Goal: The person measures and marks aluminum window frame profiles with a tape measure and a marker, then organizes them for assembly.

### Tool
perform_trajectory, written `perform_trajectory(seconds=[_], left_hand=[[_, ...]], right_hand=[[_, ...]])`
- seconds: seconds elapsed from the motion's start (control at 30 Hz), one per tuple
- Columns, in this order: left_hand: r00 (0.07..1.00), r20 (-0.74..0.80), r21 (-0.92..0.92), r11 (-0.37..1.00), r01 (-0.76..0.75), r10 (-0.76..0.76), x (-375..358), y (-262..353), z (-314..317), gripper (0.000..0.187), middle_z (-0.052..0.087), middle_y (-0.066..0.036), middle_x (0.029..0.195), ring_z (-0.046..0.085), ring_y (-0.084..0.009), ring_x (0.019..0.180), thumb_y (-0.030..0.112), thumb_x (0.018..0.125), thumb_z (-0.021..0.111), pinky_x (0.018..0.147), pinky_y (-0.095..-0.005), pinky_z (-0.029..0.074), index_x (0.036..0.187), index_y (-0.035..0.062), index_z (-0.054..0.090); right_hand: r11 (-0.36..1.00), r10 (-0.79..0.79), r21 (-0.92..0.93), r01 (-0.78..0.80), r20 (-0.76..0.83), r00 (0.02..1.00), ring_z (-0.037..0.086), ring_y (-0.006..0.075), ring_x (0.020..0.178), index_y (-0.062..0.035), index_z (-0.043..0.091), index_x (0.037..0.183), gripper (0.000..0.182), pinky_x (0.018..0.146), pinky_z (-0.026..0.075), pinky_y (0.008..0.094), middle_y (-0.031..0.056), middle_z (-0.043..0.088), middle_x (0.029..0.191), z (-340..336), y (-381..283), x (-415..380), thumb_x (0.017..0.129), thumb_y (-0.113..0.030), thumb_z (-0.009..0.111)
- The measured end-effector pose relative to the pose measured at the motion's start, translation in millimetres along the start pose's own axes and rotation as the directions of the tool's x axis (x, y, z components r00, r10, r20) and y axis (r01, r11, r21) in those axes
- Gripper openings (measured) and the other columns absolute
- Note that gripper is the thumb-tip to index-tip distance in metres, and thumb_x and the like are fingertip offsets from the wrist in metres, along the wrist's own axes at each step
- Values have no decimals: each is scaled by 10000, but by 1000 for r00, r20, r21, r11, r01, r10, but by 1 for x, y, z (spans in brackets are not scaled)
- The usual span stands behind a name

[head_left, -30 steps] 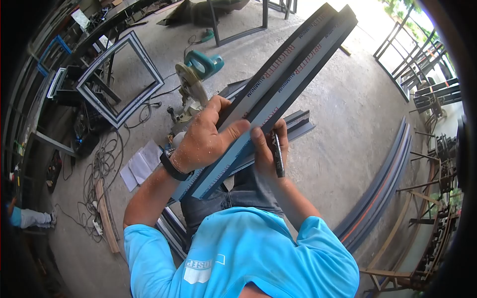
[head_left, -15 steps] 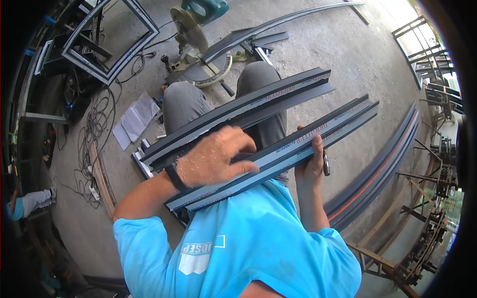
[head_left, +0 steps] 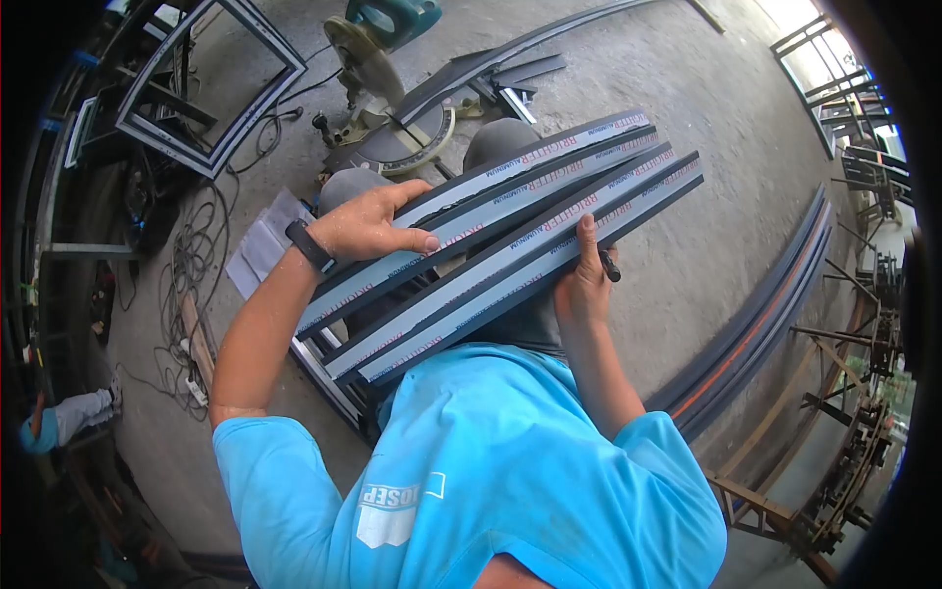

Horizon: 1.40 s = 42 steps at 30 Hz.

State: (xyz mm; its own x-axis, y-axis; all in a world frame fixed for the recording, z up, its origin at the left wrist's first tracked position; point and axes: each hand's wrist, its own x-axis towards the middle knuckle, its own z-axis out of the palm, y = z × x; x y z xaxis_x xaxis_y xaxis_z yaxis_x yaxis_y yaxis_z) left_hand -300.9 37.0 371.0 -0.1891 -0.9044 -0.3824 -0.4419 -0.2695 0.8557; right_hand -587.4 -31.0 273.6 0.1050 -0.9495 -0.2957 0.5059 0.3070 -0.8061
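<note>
Two pairs of dark aluminium profiles with pale printed film lie side by side across my lap. My left hand (head_left: pixel 378 222), a black band on its wrist, is wrapped round the farther profiles (head_left: pixel 530 185), thumb on the film and fingers over the far edge. With its thumb on top, my right hand (head_left: pixel 586 273) grips the nearer profiles (head_left: pixel 525 265) from the near side; its other fingers are hidden underneath. A short black tool (head_left: pixel 611 265) sticks out beside that hand.
Ahead of my knees stands a mitre saw (head_left: pixel 388 128). To the left are a metal frame (head_left: pixel 211 88), paper sheets (head_left: pixel 267 240) and tangled cables (head_left: pixel 196 265). Long profiles (head_left: pixel 756 324) lie on the floor at right, near metal racks (head_left: pixel 863 334). Another person's legs (head_left: pixel 83 412) show far left.
My left hand has moved from the nearer profiles to the farther ones, which have turned printed film upward. The two pairs now lie closer together; my right hand has shifted slightly left and farther from me.
</note>
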Motion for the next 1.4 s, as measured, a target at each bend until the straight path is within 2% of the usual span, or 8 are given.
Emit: perform_trajectory(seconds=[0.37,0.57,0.73,0.93,1.13,1.23,1.3,1.4], left_hand=[[995,97,-197,980,16,3,19,-28,8,703,646,-207,1228,617,-285,1185,425,931,735,1004,-394,495,1417,-16,483],[919,-284,655,755,-22,273,-10,-8,66,1077,359,-338,1516,482,-464,1282,491,839,786,1050,-558,399,1609,33,188],[924,-284,712,702,23,258,-16,-19,92,1374,208,-322,1564,382,-495,1338,520,624,924,1036,-611,347,1622,79,89],[966,-201,633,774,2,162,-19,-21,58,1221,294,-260,1478,400,-468,1329,348,624,896,1044,-599,366,1558,98,152],[950,-209,641,766,-47,233,-26,-28,55,1244,236,-301,1601,380,-492,1407,326,603,896,1069,-582,372,1576,85,158],[941,-195,607,788,-106,277,-23,-22,51,1241,240,-284,1612,384,-470,1418,318,587,901,1080,-570,366,1568,61,185],[935,-185,568,809,-148,301,-26,-23,49,1244,228,-273,1627,378,-454,1432,313,575,904,1085,-563,361,1563,48,196],[933,-195,561,815,-147,302,-32,-27,51,1248,195,-256,1652,335,-438,1468,317,566,904,1109,-571,334,1561,35,206]], right_hand=[[994,-77,72,85,-109,991,641,225,1125,1,562,1251,421,1016,542,384,135,667,1170,18,19,29,994,-296,714],[978,-173,-155,139,-228,958,582,206,1143,-68,302,1208,606,998,509,332,148,562,1139,46,15,21,945,-327,783],[895,-197,-424,141,-91,976,577,226,1146,-39,375,1238,591,1008,481,354,171,561,1148,18,15,26,952,-371,771],[561,-65,-812,159,148,987,576,190,1021,9,458,1282,585,943,475,346,124,576,1099,-7,0,2,999,-451,684],[782,-371,-370,502,371,851,615,158,959,-107,428,1405,702,810,500,321,84,611,1045,-15,-62,-20,1000,-676,494],[562,-342,-299,771,765,546,640,244,1125,-68,452,1434,807,1024,476,445,150,672,1193,39,-53,15,971,-728,470],[61,-83,-235,970,967,240,615,364,1234,-48,590,1356,606,1159,356,517,189,680,1237,100,-60,52,995,-534,597],[-35,321,-456,889,838,442,654,337,1092,-60,606,1310,440,1012,459,470,182,695,1112,122,-42,59,997,-366,644]])
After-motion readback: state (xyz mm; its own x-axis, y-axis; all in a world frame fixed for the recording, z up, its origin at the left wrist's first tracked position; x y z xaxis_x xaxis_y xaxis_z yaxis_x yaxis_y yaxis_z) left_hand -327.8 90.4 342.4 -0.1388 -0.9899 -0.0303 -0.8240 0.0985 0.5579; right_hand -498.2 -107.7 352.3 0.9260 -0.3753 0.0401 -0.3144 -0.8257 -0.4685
